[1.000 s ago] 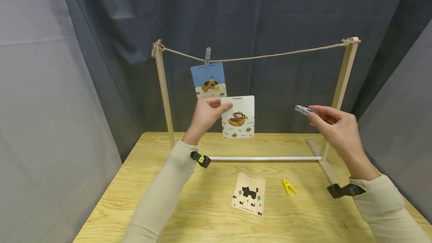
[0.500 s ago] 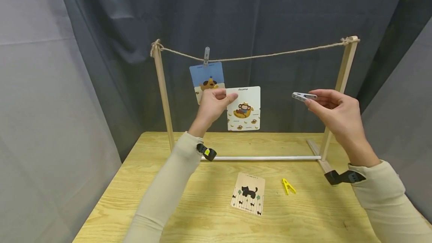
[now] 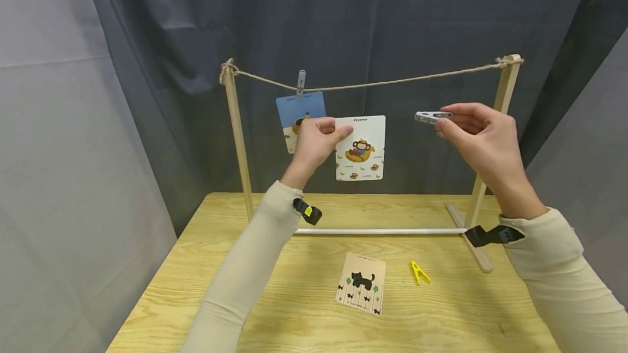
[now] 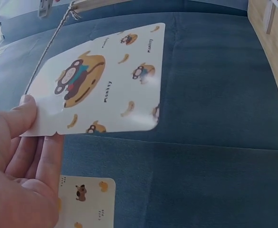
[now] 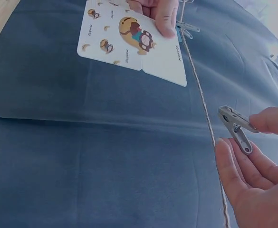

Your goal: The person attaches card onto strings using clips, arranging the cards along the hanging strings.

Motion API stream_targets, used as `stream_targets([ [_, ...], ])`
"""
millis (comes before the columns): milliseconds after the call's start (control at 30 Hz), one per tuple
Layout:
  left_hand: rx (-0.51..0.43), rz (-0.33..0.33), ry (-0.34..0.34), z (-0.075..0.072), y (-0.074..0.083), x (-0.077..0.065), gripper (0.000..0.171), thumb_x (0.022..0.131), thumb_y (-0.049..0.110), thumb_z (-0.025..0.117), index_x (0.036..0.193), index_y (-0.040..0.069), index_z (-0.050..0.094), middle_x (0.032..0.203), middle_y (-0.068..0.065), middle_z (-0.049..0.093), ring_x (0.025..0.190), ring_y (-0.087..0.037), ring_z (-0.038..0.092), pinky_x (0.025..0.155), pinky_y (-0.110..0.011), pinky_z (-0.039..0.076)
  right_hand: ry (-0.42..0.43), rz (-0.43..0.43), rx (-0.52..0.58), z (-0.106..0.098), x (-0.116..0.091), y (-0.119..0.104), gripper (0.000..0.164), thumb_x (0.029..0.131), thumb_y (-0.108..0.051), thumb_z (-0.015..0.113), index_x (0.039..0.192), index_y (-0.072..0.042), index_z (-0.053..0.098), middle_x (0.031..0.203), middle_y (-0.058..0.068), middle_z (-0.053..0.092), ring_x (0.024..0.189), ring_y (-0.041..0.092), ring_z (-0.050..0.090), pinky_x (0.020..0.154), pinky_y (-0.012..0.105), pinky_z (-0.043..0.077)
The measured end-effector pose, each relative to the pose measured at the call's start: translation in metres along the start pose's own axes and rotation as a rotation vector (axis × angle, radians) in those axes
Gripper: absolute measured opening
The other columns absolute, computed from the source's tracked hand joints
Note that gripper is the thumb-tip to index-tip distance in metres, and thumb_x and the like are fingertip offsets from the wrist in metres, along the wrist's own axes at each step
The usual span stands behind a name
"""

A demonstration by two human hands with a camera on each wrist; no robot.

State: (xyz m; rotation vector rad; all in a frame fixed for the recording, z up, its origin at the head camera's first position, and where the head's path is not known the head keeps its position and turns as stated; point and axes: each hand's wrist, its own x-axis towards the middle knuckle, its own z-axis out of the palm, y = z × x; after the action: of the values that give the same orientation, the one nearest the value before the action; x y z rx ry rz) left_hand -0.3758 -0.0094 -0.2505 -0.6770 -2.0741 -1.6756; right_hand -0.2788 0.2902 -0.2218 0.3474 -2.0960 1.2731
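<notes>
My left hand (image 3: 316,143) pinches the left edge of a white monkey card (image 3: 360,159), thumb in front and fingers behind. The card hangs upright below the rope (image 3: 382,84). To the right, my right hand (image 3: 485,138) holds a grey clothespin (image 3: 426,117) by its handle ends between thumb and fingers. In the right wrist view the clothespin (image 5: 236,128) is beside the rope (image 5: 203,99), its nose toward the card. Behind my left hand, a blue dog card (image 3: 299,108) hangs from the rope by another grey clothespin (image 3: 301,83).
The rope is tied between a left wooden post (image 3: 237,140) and a right post (image 3: 505,91). A white bar (image 3: 382,231) joins them low down. On the table (image 3: 275,309) lie a black cat card (image 3: 361,283) and a yellow clothespin (image 3: 419,273). Dark curtain (image 3: 417,20) stands behind.
Both hands have risen toward the rope. The left hand has carried the monkey card up and to the right; the right hand with the clothespin has moved up and slightly left.
</notes>
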Motion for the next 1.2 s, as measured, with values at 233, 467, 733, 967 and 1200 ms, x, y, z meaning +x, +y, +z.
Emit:
stream_targets([
  [233,0.0,-0.017,0.019,0.003,0.008,0.008,0.035,0.087,0.028,0.087,0.071,0.008,0.063,0.077,-0.004,0.073,0.069,-0.009,0.06,0.062,-0.026,0.047,0.022,-0.065,0.025,0.006,0.017,-0.015,0.032,0.095,-0.02,0.076,0.125,-0.008,0.073,0.099,-0.005,0.075,0.084,0.008,0.073,0.074,0.013,0.053],
  [467,-0.002,-0.036,0.051,0.006,0.013,0.017,0.03,0.086,0.027,0.088,0.079,0.004,0.069,0.085,-0.007,0.075,0.075,-0.008,0.063,0.065,-0.024,0.05,0.031,-0.121,0.035,0.01,0.031,-0.029,0.032,0.097,-0.018,0.074,0.128,-0.009,0.073,0.099,-0.002,0.074,0.082,0.007,0.072,0.073,0.015,0.052],
  [733,-0.012,-0.056,0.063,0.004,0.017,0.025,0.029,0.087,0.024,0.087,0.08,0.001,0.07,0.083,-0.008,0.075,0.067,-0.009,0.059,0.057,-0.024,0.046,0.012,-0.122,0.066,0.015,0.057,-0.036,0.037,0.091,-0.016,0.081,0.126,-0.009,0.073,0.103,-0.006,0.075,0.089,0.009,0.071,0.08,0.011,0.053],
  [967,0.007,-0.087,0.076,0.004,0.017,0.029,0.042,0.087,0.026,0.087,0.118,0.0,0.076,0.111,-0.014,0.077,0.096,-0.016,0.072,0.082,-0.029,0.058,-0.045,-0.128,0.062,0.022,0.077,-0.039,0.036,0.092,-0.017,0.08,0.126,-0.008,0.073,0.104,-0.007,0.075,0.09,0.009,0.071,0.081,0.012,0.053],
  [1200,0.001,-0.065,0.081,0.005,0.016,0.033,0.032,0.087,0.025,0.087,0.101,-0.002,0.078,0.104,-0.013,0.078,0.091,-0.017,0.072,0.078,-0.031,0.058,-0.078,-0.134,0.078,0.029,0.093,-0.047,0.033,0.094,-0.016,0.078,0.125,-0.01,0.073,0.102,-0.004,0.076,0.086,0.008,0.073,0.079,0.013,0.054],
])
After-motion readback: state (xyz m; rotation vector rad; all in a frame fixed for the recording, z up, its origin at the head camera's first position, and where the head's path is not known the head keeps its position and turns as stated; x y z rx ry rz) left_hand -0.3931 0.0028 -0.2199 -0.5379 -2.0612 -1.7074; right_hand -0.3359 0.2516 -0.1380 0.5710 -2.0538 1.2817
